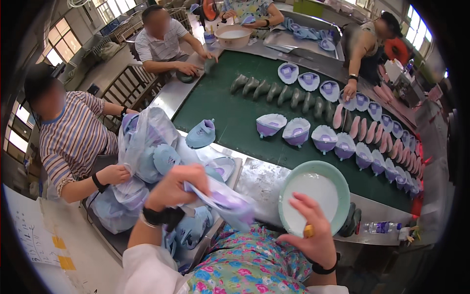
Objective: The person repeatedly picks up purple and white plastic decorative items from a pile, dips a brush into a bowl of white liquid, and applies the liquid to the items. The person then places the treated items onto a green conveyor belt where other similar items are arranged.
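Observation:
My left hand point(177, 188) is closed on a light-blue and purple shoe upper point(229, 205), blurred by motion and held above my flowered apron. Over the near edge of a pale green basin point(344, 183) of white liquid point(313, 193), my right hand point(316, 240) is open with its fingers apart. A yellow band or small yellow piece point(308, 231) shows at one of its fingers; which it is, I cannot tell. Beside my left forearm, more blue uppers point(192, 228) lie piled in a tray, some in a clear plastic bag point(152, 132).
A green conveyor belt point(230, 130) carries rows of uppers point(296, 132), dark shoe lasts point(281, 94) and pink insole-like pieces point(363, 128). One upper point(200, 134) stands at its near left edge. Co-workers sit around it; one hand point(115, 174) touches the bag. A bottle point(382, 227) lies at right.

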Action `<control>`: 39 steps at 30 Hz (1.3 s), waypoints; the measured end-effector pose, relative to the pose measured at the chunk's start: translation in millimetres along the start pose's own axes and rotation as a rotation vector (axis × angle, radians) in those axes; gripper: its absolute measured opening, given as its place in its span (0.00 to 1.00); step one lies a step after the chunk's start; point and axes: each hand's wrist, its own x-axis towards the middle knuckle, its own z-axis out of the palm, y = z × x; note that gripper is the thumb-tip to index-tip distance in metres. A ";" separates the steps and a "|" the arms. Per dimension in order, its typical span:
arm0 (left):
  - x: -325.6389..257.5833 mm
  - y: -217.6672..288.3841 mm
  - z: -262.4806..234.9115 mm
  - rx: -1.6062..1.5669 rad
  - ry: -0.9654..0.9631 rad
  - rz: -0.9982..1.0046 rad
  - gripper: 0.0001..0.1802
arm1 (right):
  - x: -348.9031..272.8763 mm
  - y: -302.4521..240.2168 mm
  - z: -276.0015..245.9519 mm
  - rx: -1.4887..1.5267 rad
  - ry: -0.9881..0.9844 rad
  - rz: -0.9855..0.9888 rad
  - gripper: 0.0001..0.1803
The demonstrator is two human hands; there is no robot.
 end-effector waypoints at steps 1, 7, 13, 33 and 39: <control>11.6 -2.0 21.5 -0.095 -0.067 0.101 0.11 | 1.1 -5.0 5.9 0.003 -0.066 -0.067 0.30; 51.2 -42.8 86.4 -0.474 -0.224 0.095 0.14 | -22.9 10.8 11.6 0.006 -0.162 -0.038 0.25; 92.9 -132.0 19.9 0.078 -0.236 0.143 0.34 | -16.0 18.8 12.8 -0.094 -0.139 0.023 0.22; 34.1 -149.9 -96.9 1.121 0.950 0.049 0.19 | 48.8 -36.4 -59.1 -0.134 0.298 0.658 0.10; -126.6 -230.9 -42.3 0.367 0.230 -0.774 0.23 | 29.6 -22.0 -102.4 -0.182 0.199 0.665 0.10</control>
